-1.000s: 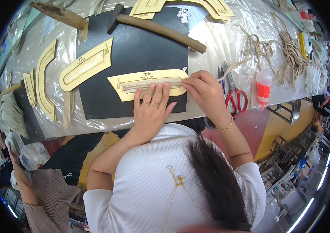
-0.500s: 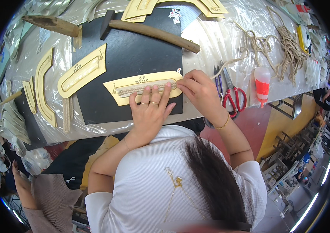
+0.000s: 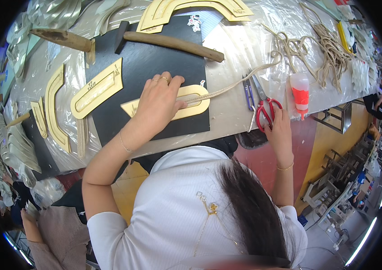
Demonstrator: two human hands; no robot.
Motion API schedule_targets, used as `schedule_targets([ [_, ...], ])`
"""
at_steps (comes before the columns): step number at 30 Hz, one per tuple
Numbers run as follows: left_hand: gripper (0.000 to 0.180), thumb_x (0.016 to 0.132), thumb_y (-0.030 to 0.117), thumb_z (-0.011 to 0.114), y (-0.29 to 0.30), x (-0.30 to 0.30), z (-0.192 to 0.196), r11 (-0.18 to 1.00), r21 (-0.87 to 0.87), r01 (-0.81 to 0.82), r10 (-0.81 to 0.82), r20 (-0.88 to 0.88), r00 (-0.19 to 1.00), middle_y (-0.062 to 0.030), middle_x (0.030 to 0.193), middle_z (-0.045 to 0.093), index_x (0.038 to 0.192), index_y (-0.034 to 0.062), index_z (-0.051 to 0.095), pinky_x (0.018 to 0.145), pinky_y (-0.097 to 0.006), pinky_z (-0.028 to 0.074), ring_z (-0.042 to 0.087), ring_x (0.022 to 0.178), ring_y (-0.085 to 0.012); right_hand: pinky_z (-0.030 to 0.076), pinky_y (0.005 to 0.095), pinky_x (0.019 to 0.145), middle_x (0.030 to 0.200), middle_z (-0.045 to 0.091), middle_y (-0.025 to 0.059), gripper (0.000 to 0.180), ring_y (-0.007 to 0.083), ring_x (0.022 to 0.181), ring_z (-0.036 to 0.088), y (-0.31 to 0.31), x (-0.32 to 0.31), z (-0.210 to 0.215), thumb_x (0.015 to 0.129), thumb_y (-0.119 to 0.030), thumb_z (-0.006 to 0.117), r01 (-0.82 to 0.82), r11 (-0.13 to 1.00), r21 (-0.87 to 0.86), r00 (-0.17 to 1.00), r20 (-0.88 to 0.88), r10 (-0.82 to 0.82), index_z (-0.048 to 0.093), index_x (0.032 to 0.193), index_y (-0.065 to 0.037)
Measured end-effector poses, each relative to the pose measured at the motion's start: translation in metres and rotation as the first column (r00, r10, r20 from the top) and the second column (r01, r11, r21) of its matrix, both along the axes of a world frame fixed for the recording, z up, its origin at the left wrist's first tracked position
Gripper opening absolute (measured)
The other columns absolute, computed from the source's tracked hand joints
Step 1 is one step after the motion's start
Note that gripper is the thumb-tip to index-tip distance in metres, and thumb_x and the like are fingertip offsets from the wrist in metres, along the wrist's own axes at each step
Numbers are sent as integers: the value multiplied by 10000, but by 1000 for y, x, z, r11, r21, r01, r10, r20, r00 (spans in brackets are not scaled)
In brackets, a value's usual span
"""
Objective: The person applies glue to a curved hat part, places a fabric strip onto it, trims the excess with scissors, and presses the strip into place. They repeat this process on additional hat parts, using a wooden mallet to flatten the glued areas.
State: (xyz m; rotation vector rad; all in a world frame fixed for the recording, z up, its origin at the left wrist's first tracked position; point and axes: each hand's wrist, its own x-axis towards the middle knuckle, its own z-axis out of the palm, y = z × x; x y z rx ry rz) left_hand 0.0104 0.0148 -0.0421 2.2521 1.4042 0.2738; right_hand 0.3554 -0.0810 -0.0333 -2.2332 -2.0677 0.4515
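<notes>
My left hand (image 3: 158, 100) lies over a cream card template (image 3: 195, 108), thumb apart from the bent fingers, covering the template's middle. From the slot in its rounded end, a beige braided cord (image 3: 231, 87) runs out to the right across the table. At the table's front edge, my right hand (image 3: 280, 131) has its thumb and fingers around the red handles of the scissors (image 3: 263, 96), whose blades point away from me on the plastic sheet. Beside them lies a slim purple-handled tool (image 3: 248, 92), perhaps small snips or a pen.
A wooden-handled hammer (image 3: 173, 44) lies across the black mat (image 3: 164, 63). More cream templates (image 3: 98, 87) sit to the left. A red-and-clear squeeze bottle (image 3: 299, 95) stands right of the scissors, with a heap of beige cord (image 3: 330, 47) behind. Another person's sleeve (image 3: 60, 229) shows at lower left.
My right hand has left the cord at the template's rounded end and moved right to the scissors. My left hand has shifted up and left, turning across the template.
</notes>
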Motion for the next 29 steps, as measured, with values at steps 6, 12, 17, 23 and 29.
schedule_targets([
  [6, 405, 742, 185, 838, 22, -4, 15, 922, -387, -7, 36, 68, 997, -98, 885, 608, 1036, 15, 619, 759, -354, 496, 606, 821, -232, 515, 431, 796, 1048, 564, 191, 469, 359, 918, 605, 0, 11, -11, 720, 12, 667, 78, 995, 62, 996, -43, -75, 521, 1166, 13],
  [12, 358, 827, 138, 790, 40, -14, 21, 452, -875, 177, 420, 383, 822, -57, 989, 691, 1107, -5, 618, 760, -236, 505, 625, 833, -81, 498, 335, 677, 868, 599, 105, 422, 175, 708, 590, -11, 2, 13, 744, -101, 778, 181, 970, -161, 814, -529, -239, 541, 1081, -11],
  [17, 369, 861, 196, 779, 38, -8, 31, 457, -866, 204, 399, 404, 823, -35, 969, 684, 1132, 2, 621, 748, -225, 499, 617, 825, -63, 469, 299, 691, 943, 607, 97, 695, 149, 745, 544, -13, -26, 12, 682, -332, 905, -60, 965, -256, 708, -692, -139, 549, 1180, -4],
  [23, 341, 862, 188, 777, 33, 1, 44, 498, -827, 260, 363, 471, 804, -18, 936, 682, 1112, 10, 628, 731, -218, 491, 608, 808, -53, 474, 331, 721, 939, 548, 115, 728, 231, 751, 555, 15, -37, 19, 681, -440, 883, -191, 943, -274, 734, -677, -47, 570, 1154, 17],
  [29, 351, 867, 200, 772, 35, 4, 53, 552, -803, 224, 377, 479, 793, -22, 941, 681, 1126, 11, 630, 743, -231, 496, 603, 823, -55, 481, 347, 756, 970, 535, 119, 783, 237, 817, 568, 33, -51, 36, 664, -454, 884, -165, 950, -264, 809, -588, -23, 567, 1223, -8],
])
